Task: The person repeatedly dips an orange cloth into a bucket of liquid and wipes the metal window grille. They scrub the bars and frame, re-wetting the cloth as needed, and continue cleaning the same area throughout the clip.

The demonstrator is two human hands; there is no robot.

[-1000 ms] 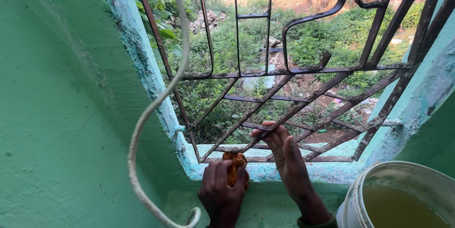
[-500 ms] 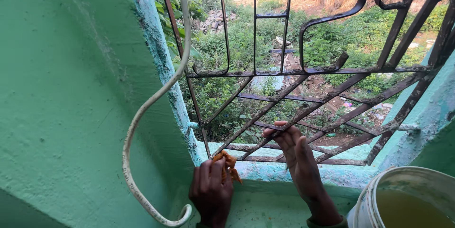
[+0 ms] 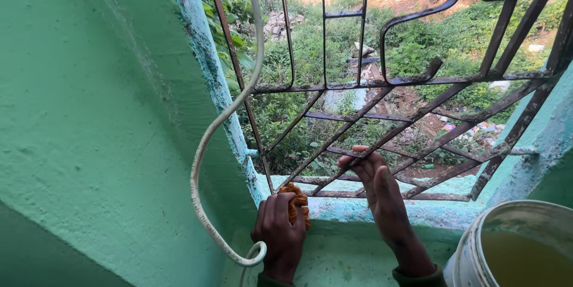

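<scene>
The left hand (image 3: pixel 279 233) is closed in a grip around an orange cloth (image 3: pixel 296 201), pressing it against the lower left corner of the window grille (image 3: pixel 382 93), right where the bars meet the sill (image 3: pixel 358 209). Only a bunched part of the cloth shows above and beside the fingers. The right hand (image 3: pixel 382 197) reaches up from the near right, its fingers curled over a slanting bar low in the grille, just right of the left hand; its grip is clamped on that bar, with the fingertips hooked through to the far side.

The grille is dark, rusty metal with straight bars, diagonals and curled scrolls, set in an opening with chipped pale blue-green paint. The wall (image 3: pixel 89 114) on the left is rough green plaster. A white cable (image 3: pixel 206 144) hangs down in front of the opening's left edge, bends outward over the wall and ends in a small loop just left of the left hand.

At the near right corner stands a white bucket (image 3: pixel 477 245) holding yellowish, cloudy liquid, close to the right forearm. Beyond the grille lie green bushes, scattered rubble and bare earth.
</scene>
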